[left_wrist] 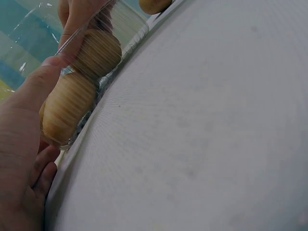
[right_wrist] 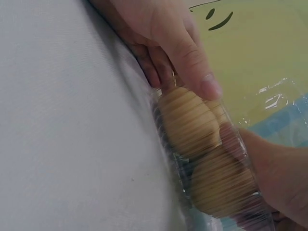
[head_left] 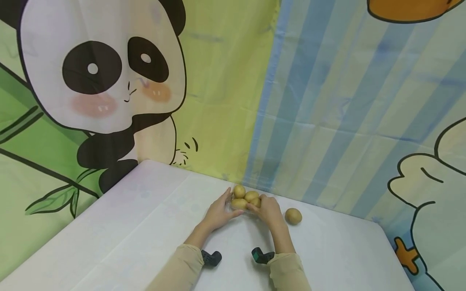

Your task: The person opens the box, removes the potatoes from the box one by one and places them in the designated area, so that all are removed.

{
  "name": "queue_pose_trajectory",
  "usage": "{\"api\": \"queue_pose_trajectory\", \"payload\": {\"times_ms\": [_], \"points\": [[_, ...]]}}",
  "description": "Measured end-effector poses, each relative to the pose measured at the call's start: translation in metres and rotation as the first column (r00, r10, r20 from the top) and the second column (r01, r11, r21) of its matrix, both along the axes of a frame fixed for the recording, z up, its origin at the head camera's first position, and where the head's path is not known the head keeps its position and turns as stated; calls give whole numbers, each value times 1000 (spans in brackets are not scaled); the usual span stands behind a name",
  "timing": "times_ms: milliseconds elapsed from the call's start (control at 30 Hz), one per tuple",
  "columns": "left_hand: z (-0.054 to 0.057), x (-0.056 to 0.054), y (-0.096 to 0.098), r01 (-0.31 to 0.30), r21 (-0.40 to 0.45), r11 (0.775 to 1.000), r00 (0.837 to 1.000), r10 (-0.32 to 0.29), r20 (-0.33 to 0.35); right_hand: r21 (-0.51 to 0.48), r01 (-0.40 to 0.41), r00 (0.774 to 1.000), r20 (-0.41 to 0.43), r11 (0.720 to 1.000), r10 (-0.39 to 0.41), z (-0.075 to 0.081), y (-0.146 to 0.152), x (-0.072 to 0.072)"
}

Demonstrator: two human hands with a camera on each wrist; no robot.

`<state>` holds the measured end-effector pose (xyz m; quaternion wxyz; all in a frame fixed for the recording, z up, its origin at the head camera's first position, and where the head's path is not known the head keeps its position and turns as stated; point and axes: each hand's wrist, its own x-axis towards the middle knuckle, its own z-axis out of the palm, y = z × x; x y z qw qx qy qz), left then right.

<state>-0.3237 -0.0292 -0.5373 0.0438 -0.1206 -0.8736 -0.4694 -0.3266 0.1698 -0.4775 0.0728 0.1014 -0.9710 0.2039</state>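
1. The clear container [left_wrist: 129, 23] sits on the tabletop [head_left: 145, 230] near its far edge, with four potatoes showing in it; a loose potato [head_left: 293, 216] lies to the right, apart from it.
2. The left hand [head_left: 219, 213] grips the container's left end, thumb at the near rim, fingers around the outside.
3. The right hand [head_left: 270, 208] reaches inside, thumb and fingers about the right front potato [head_left: 256, 202].
4. The ribbed plastic looks thin, light and slick; squeezing probably bows its walls, so a low hold at the ends suits it.
5. The potatoes look firm, smooth and fairly dense; their rounded sides likely roll, so pinch each around its widest part.
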Motion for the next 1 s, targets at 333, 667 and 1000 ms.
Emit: {"api": "queue_pose_trajectory", "payload": {"times_ms": [333, 667, 1000], "points": [[0, 0, 0, 11, 39, 999, 1000, -12, 28, -73, 5, 1000, -18, 997, -6, -8, -1, -4], [-1, -1, -1, 32, 30, 999, 999, -31, -10, -81, -32, 999, -9, 996, 31, -6, -5, -1], [1, 0, -1, 14, 5, 1000, 1000, -14, 6, -136, 22, 1000, 21, 991, -19, -2, -4, 1]]}}
